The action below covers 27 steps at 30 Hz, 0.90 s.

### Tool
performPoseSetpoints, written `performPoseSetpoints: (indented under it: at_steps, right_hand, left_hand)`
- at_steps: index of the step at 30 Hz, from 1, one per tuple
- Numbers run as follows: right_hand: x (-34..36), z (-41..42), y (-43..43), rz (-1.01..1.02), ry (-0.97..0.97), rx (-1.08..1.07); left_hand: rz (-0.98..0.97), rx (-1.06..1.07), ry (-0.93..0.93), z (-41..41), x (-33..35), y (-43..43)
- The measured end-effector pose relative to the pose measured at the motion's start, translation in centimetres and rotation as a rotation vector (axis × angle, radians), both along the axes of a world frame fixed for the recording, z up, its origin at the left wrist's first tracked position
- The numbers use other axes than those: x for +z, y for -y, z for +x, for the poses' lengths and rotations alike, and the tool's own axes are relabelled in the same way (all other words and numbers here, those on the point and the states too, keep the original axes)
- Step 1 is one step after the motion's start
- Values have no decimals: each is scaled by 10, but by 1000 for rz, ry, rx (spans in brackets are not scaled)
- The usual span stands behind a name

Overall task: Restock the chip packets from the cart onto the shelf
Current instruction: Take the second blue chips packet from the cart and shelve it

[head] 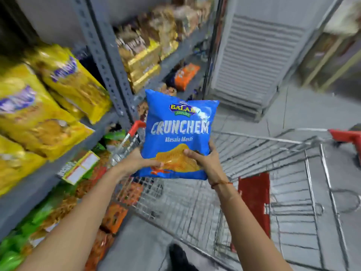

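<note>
Blue chip packet [180, 132] — both hands (gripped).

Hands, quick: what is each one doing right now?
Left hand: closed on the lower left corner of the blue chip packet.
Right hand: closed on the same packet's lower right edge.

Grey louvred panel [259, 61] upright at aisle's far end | grey floor [304, 110] beneath | dark shoe [178, 255] at bottom edge | wooden-framed unit [332, 61] far right
</note>
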State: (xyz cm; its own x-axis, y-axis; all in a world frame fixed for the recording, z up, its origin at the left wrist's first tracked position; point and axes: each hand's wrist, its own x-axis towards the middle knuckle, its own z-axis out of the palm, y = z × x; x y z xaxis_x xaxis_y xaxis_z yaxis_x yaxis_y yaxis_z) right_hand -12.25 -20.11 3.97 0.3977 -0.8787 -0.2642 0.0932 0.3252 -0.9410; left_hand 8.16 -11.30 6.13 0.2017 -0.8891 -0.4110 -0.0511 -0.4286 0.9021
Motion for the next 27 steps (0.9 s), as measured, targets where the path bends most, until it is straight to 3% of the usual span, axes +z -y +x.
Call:
performPoseSetpoints:
  at_steps: [8, 15, 20, 27]
  right_hand:
    - [173, 74, -25, -352, 217, 109]
    - [305, 142, -77, -527, 417, 258]
    - [364, 203, -117, -625, 520, 398]
    - [414, 298, -196, -708, 526, 510]
  left_hand:
    - [-368, 162, 210, 50, 174, -64]
    - [-643, 364, 463, 77, 299, -151]
    - [-733, 535, 600, 102, 350, -220]
    - [-690, 817, 740, 150, 382, -319]
